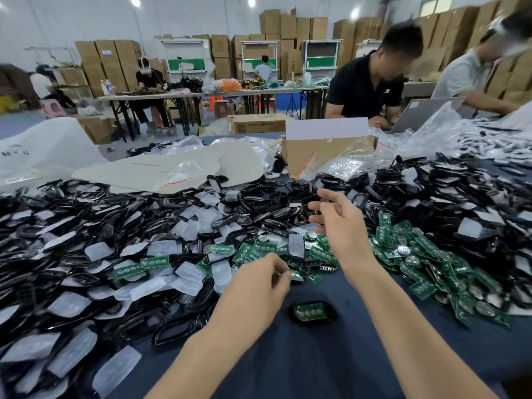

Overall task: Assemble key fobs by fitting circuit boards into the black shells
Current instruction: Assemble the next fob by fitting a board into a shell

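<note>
In the head view, the desk [316, 358] has a dark blue cloth on it and carries big heaps of parts. The black shells [259, 203] lie in a wide heap across the far and the left side, mixed with milky button pads [161, 247]. The green circuit boards [417, 251] lie in a heap at the centre and the right. One shell with a board already inside [312, 312] lies alone on the bare cloth, between the two forearms.

The two hands are apart. The left hand [259, 283] has its fingers curled down at the near edge of the boards, at one small board [296, 275]. Whether it already pinches this board, I cannot tell. The right hand [338, 226] hovers over the shells with loosely spread fingers and, as far as I can see, holds nothing.

The boards look thin, stiff and very light, and some carry a round silver cell. I think it is best to take one by its two long edges and not press on its face. The shells look hard, glossy and light, so probably a little slippery, and they hook into each other in the heap. A hold on the outer rim, with the hollow side up, seems safest. The board should go in with even, gentle pressure, because bending could crack it.
</note>
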Motion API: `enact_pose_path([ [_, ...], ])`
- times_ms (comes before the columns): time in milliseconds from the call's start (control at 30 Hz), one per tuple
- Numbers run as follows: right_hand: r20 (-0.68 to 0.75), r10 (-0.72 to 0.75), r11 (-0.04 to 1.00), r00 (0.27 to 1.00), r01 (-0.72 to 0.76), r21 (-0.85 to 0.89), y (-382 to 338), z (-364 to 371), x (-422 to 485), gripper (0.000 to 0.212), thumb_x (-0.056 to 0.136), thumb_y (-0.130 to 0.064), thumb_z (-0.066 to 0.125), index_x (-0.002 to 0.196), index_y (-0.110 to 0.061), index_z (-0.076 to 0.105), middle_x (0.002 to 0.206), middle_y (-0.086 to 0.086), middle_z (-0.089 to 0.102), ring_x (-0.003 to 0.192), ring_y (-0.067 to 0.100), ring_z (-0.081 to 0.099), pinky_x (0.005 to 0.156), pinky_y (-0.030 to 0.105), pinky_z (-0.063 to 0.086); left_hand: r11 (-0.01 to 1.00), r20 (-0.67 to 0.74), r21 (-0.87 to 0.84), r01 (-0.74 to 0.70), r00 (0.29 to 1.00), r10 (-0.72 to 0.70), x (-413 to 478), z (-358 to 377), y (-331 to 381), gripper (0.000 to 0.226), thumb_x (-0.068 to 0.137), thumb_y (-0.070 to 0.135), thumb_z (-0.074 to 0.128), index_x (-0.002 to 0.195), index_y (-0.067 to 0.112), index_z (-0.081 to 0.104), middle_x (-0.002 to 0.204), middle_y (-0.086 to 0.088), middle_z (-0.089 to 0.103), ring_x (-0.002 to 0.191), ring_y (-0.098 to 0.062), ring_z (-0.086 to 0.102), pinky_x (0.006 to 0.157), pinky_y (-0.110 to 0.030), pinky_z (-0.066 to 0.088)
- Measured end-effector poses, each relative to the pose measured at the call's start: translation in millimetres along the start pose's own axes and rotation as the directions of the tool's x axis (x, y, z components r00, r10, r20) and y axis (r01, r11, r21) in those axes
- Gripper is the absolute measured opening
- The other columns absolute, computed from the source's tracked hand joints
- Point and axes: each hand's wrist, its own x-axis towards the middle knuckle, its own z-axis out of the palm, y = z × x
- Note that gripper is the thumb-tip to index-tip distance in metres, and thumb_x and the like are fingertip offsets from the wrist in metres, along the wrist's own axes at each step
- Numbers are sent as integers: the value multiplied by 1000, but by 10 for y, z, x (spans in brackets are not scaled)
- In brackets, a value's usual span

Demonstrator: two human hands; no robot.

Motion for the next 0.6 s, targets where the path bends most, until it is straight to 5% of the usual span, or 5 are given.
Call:
enact_pose_path([
  [100, -35, 8, 1000, 999, -8, 0, 16, 5, 51, 27, 106, -14, 42, 120, -31, 58, 100, -10, 70, 83, 5, 65, 74, 24, 55, 996, 12, 85, 17, 1000, -18, 172, -30, 15, 13, 98, 37, 51, 102, 31, 62, 93, 13, 68, 84, -10, 64, 79, -34, 55],
  [267, -68, 30, 999, 997, -32, -29, 79, 25, 157, 26, 105, -13, 42, 116, -31, 57, 104, -7, 69, 88, 9, 65, 80, 31, 55, 976, 6, 218, 3, 1000, -4, 463, -67, 43, 18, 101, 37, 48, 109, 29, 62, 99, 9, 69, 89, -16, 66, 80, -39, 57],
  [433, -92, 46, 997, 995, -52, -61, 233, 29, 189, 27, 104, -15, 41, 114, -34, 58, 104, -9, 69, 72, 5, 61, 59, 21, 50, 958, 14, 286, -22, 1000, 19, 680, -79, 23, 24, 103, 42, 45, 117, 28, 59, 104, 7, 68, 84, -17, 65, 75, -37, 57],
  [600, -192, -24, 996, 981, 6, -93, 387, 39, 129, 30, 103, -15, 41, 119, -32, 59, 101, -13, 67, 60, 0, 56, 50, 14, 45, 921, 70, 375, -105, 994, 85, 887, 41, 26, 40, 104, 47, 43, 139, 28, 49, 133, 4, 58, 111, -24, 63, 85, -39, 53],
])
